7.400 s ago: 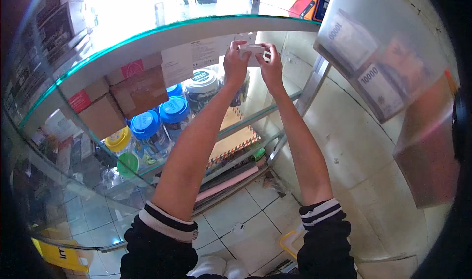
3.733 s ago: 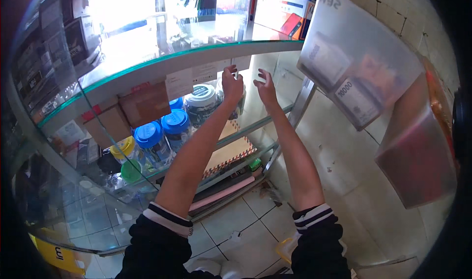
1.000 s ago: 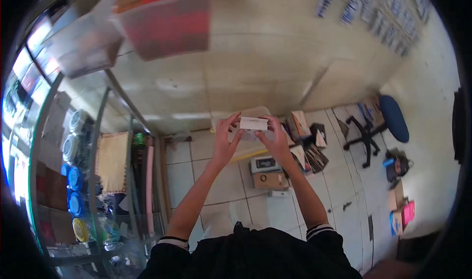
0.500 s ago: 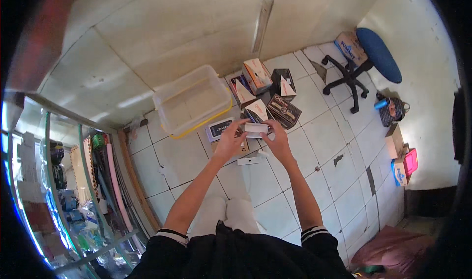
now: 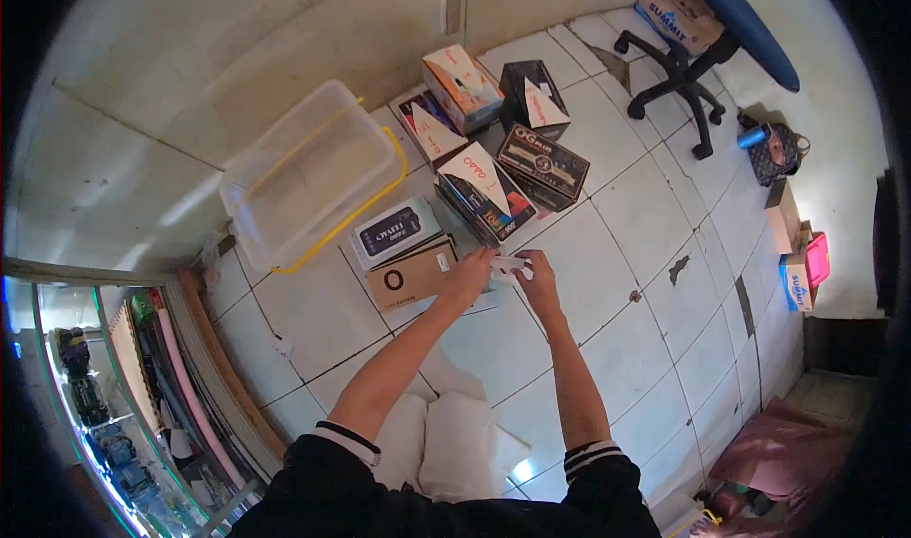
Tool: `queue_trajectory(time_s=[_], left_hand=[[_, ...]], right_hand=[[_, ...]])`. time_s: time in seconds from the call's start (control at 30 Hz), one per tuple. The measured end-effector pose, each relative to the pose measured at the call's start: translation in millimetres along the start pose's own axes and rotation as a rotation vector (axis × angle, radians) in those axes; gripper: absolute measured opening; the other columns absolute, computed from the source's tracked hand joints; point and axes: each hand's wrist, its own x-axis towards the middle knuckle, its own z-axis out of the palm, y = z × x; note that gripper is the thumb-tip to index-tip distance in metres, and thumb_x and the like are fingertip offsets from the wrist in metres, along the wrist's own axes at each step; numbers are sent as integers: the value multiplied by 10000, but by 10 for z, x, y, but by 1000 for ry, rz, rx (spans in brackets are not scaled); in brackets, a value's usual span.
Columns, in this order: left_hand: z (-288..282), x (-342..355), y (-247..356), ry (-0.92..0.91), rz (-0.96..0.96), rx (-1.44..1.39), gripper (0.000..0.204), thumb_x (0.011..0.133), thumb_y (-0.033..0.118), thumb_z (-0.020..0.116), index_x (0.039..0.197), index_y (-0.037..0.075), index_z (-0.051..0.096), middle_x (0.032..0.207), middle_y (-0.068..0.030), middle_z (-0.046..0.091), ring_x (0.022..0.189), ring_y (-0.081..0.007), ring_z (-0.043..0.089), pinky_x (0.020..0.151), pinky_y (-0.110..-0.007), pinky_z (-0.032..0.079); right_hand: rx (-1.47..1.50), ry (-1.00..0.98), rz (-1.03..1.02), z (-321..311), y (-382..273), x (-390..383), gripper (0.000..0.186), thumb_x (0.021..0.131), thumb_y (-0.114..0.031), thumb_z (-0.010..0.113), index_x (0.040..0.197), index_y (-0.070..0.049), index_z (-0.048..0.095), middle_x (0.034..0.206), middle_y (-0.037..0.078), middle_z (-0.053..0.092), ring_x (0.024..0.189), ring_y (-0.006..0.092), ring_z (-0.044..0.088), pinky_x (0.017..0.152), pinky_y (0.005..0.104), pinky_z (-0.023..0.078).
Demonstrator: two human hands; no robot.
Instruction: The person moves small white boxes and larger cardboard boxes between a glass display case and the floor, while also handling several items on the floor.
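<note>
box (image 5: 506, 265) between both hands (image 5: 465, 280), contents unclear

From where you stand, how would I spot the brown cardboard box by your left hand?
Find the yellow-edged clear tub on the tiled floor. To its lower right lies a pale box with a dark panel, and right below that, by the left hand, the brown cardboard box. Its brown top with a dark ring sets it apart from the pale one.

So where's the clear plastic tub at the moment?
In the head view, the clear plastic tub sits on the tiled floor left of centre, beside the wall; the pale box with a dark panel lies to its lower right.
</note>
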Motion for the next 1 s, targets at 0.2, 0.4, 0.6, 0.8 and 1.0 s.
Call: queue_trajectory(time_s=[0.2,0.4,0.6,0.8,1.0], left_hand=[[373,173,-196,-144,51,281,192,762,17,456,934,-20,532,887,-200,567,789,-328,585,677,-396,493],[447,130,-164,-127,16,317,225,758,15,462,971,-27,522,870,-199,573,764,-325,593,669,-395,497],[61,-125,61,45,25,298,237,754,32,494,986,-8,522,891,-157,568,833,-287,573,695,-356,492],[-1002,-1255,199,282,-83,148,250,763,144,536,1005,82,553,905,-81,582,946,-237,517,798,-332,442],[-1969,-2971,4,600,-576,45,186,764,129,535,933,84,601,924,-92,596,883,-249,546,769,-347,445]], right_hand=[[-79,-80,96,199,533,55,310,658,45,637,924,-1,483,962,131,515,874,280,552,723,333,512],[-127,-143,57,209,622,62,368,657,13,647,989,-19,489,1008,140,512,913,301,533,761,362,482],[-282,-106,-21,31,115,0,478,661,-14,638,1093,-45,437,1149,178,390,1085,352,358,918,405,336],[-398,-156,-110,-180,-710,-260,451,649,-12,650,1062,-40,470,1153,172,393,1077,356,355,912,423,328],[-443,-264,-325,-52,-1504,-449,444,678,-86,638,1077,-6,461,1122,212,402,1072,368,344,926,446,300]])
